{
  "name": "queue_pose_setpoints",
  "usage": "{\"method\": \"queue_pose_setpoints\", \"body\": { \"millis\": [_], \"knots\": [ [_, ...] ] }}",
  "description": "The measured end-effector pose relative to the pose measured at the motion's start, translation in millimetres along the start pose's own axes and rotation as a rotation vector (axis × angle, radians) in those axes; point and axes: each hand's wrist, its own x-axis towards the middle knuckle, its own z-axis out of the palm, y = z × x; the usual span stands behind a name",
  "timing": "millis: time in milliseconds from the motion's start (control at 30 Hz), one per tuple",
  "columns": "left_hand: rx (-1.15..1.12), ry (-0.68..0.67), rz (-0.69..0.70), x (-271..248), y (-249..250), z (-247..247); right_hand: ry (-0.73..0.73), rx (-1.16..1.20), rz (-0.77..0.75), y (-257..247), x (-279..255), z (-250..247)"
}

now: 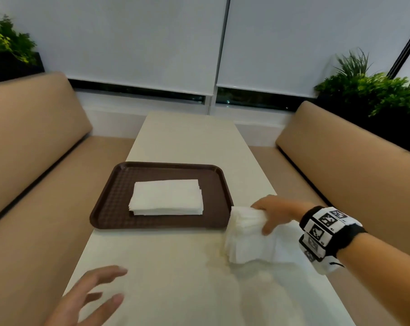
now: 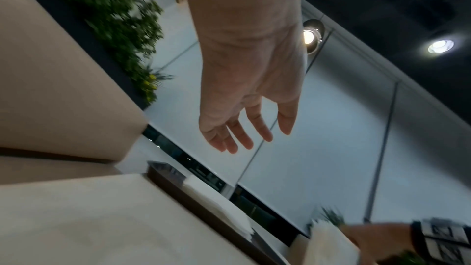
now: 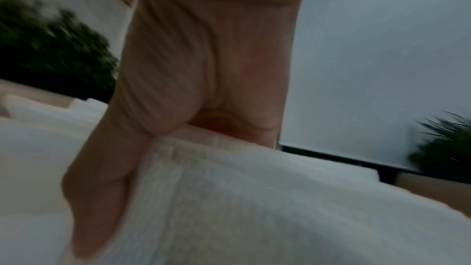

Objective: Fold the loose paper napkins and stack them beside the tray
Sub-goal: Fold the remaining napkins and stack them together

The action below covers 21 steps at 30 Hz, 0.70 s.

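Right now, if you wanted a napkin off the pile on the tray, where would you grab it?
Probably the top sheet's right edge, from above: the napkin pile lies flat inside the tray, its layers stepped on that side. The left hand is free.

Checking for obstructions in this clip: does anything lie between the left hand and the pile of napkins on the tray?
Nothing visible does. The left hand hovers open over bare table near the front edge; only the tray rim lies between it and the napkin pile. The right hand grips the side stack, off that path.

Tan bench seats (image 1: 34, 147) flank the cream table (image 1: 187, 142); white roller blinds (image 1: 140, 43) hang behind, green plants (image 1: 375, 90) at both corners.
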Motion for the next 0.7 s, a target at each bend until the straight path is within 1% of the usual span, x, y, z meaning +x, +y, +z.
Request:
{"method": "queue_pose_setpoints", "body": {
  "millis": [67, 100, 167, 267, 333, 400, 467, 567, 600, 633, 700],
  "knots": [
    [-0.091, -0.065, 0.016, 5, 32, 26, 0.034, 0.001, -0.078, -34, -22, -7],
    [-0.141, -0.125, 0.011, 9, 39, 41, 0.047, 0.010, -0.115, -53, -33, -8],
    [-0.191, -0.192, 0.041, 19, 48, 66, 0.071, 0.030, -0.187, -85, -53, -6],
    [-0.217, -0.277, -0.013, 26, 65, 90, 0.078, 0.067, -0.277, -121, -74, 3],
    [-0.227, -0.252, 0.005, 23, 68, 94, 0.109, 0.067, -0.308, -134, -84, 11],
    [-0.201, -0.202, 0.014, 19, 65, 93, 0.142, 0.110, -0.326, -135, -93, 21],
    [-0.224, -0.195, 0.002, 11, 59, 88, 0.129, 0.242, -0.310, -125, -103, 31],
    [-0.308, -0.181, -0.029, -2, 48, 78, 0.067, 0.378, -0.219, -95, -117, 52],
    [-0.330, -0.168, -0.047, -6, 43, 74, 0.074, 0.455, -0.198, -84, -122, 60],
    [-0.358, -0.146, -0.060, -9, 38, 70, 0.094, 0.588, -0.186, -77, -126, 70],
    [-0.405, -0.100, -0.080, -15, 26, 65, 0.141, 0.984, -0.206, -69, -134, 95]
  ]
}}
